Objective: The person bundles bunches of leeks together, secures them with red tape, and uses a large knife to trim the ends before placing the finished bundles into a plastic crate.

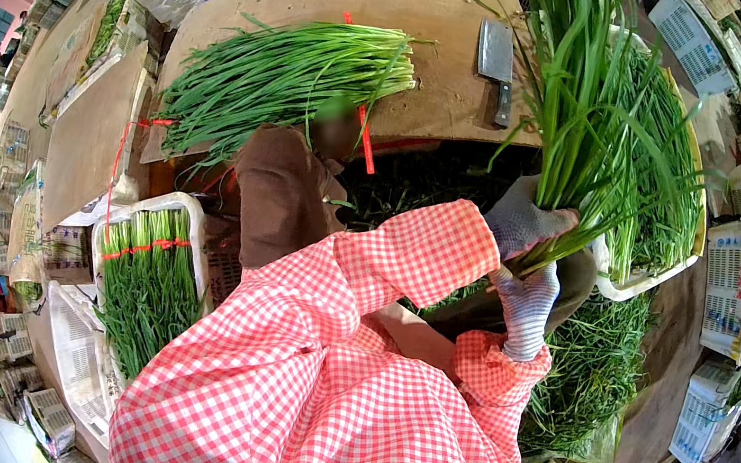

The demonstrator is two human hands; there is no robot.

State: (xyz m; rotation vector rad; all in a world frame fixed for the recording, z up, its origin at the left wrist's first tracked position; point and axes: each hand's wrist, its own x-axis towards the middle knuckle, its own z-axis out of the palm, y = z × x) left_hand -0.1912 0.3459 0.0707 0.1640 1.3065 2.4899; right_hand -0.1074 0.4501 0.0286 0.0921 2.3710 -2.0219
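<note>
In the upper right of the frame, the gloved left hand (525,221) grips a bunch of greens (574,118). The right hand (526,314) is at its stem ends; whether it grips, I cannot tell. A cleaver (496,54) lies on the bench (452,100), top centre.

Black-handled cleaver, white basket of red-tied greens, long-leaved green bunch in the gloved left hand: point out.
Cleaver (496,54), head view: blade centre.
White basket of red-tied greens (200,238), head view: right rim.
Green bunch (580,124), head view: middle leaves.
</note>
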